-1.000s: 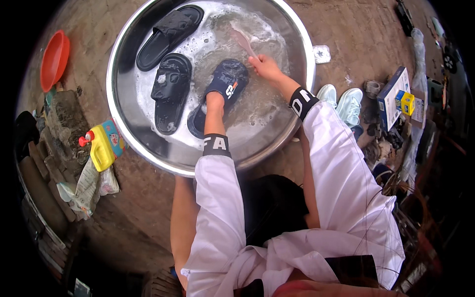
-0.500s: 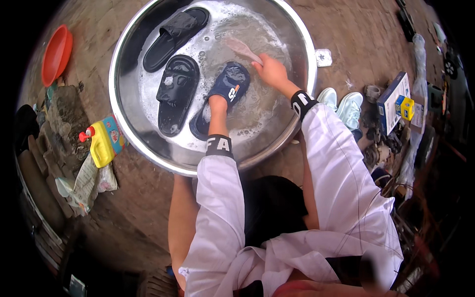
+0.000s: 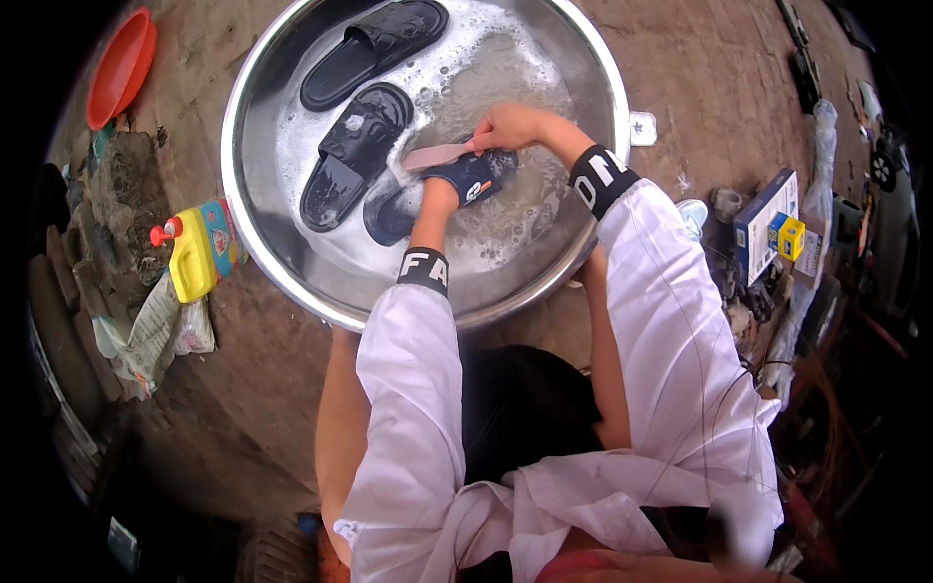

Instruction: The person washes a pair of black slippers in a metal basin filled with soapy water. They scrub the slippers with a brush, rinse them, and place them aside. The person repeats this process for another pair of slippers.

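A navy slide sandal with a white-and-orange mark on its strap lies tilted in soapy water. My left hand reaches under that strap and holds the sandal from inside; its fingers are hidden. Closed around the handle of a pale pink brush, my right hand rests at the strap's far side. The brush lies across the strap, its bristles out of sight. Two black slides are left of my hands: one close to the navy sandal, the other farther back, both with suds around them.
A wide steel basin surrounds the footwear. Left of it are a yellow jug with a red cap and a red plastic bowl. To the right lie a pale sneaker, a flat box and a small yellow-blue box.
My right hand has brought the brush left and nearer, onto the navy sandal's strap. The navy sandal has turned so its toe points more to the right. The whole view has shifted slightly.
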Available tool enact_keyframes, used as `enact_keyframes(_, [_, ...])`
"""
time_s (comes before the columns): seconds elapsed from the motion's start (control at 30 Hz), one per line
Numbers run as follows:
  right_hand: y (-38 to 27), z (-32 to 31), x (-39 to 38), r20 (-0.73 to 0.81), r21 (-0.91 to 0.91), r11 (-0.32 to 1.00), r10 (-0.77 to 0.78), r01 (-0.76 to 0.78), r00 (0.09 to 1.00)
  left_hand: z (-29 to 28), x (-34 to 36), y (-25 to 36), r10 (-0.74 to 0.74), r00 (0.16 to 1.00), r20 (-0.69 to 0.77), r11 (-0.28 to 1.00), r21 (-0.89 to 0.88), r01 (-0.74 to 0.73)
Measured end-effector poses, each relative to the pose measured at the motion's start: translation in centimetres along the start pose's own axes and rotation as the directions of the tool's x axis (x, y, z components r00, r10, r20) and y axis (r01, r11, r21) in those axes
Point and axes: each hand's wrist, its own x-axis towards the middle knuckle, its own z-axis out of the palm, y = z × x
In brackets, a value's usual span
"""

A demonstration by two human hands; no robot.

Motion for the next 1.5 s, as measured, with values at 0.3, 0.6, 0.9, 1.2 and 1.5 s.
enact_keyframes(0.3, [4.6,-5.3,-3.1,0.155,0.088,0.958,0.257,-0.272,0.954,-0.7,-2.2,4.0,-0.366,0.929,0.049,0.759,-0.563,0.329])
enact_keyframes(0.6, [2.7,-3.8,-0.2,0.217,0.074,0.969,0.214,-0.235,0.952,-1.0,-1.5,3.9,-0.157,0.987,-0.043,0.966,-0.216,0.144])
enact_keyframes(0.9, [0.8,1.4,2.1,0.197,0.314,0.944,0.040,-0.102,0.980,-0.3,-1.0,5.1,-0.261,0.965,-0.029,0.823,-0.530,0.206])
enact_keyframes(1.2, [7.7,-1.8,-3.7,-0.282,0.160,0.970,0.220,-0.180,0.934,-1.0,-1.1,4.7,-0.648,0.761,-0.048,0.617,-0.618,0.487])
enact_keyframes(1.5, [8.8,7.8,3.2,-0.743,0.128,0.990,0.136,-0.061,0.655,2.3,1.2,0.9,-0.766,0.599,-0.233,0.506,-0.793,0.339])
